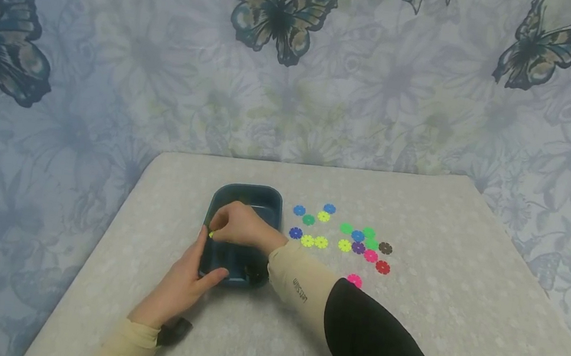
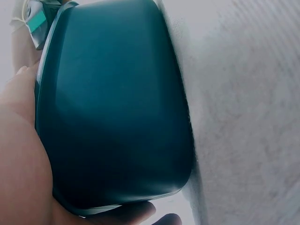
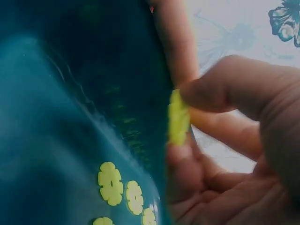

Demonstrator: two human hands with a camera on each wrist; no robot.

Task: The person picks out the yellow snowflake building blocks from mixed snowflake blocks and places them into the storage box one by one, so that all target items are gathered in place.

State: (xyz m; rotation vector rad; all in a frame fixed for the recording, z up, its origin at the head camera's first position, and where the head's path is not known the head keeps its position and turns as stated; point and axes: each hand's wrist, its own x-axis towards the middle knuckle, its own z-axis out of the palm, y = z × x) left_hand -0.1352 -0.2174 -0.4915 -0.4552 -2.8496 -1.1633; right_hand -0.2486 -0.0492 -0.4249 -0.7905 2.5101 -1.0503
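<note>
A dark teal tray (image 1: 247, 187) stands on the table. My right hand (image 1: 244, 224) reaches over it and pinches a yellow flower-shaped disc (image 3: 178, 119) between thumb and fingers, close to the tray's left wall. Several more yellow flower-shaped discs (image 3: 111, 183) lie inside the tray in the right wrist view. At the tray's left near corner, my left hand (image 1: 178, 286) holds the rim, one finger along the left side and the thumb over the near part. The tray's outer wall (image 2: 112, 103) fills much of the left wrist view.
To the right of the tray, loose flower-shaped discs lie on the patterned tablecloth (image 1: 461, 318): blue (image 1: 299, 210), yellow (image 1: 321, 242), green (image 1: 346, 228), purple (image 1: 358, 247), brown (image 1: 385, 248), red (image 1: 383, 267) and pink (image 1: 354, 280). A butterfly-patterned wall (image 1: 356, 121) rises behind the table.
</note>
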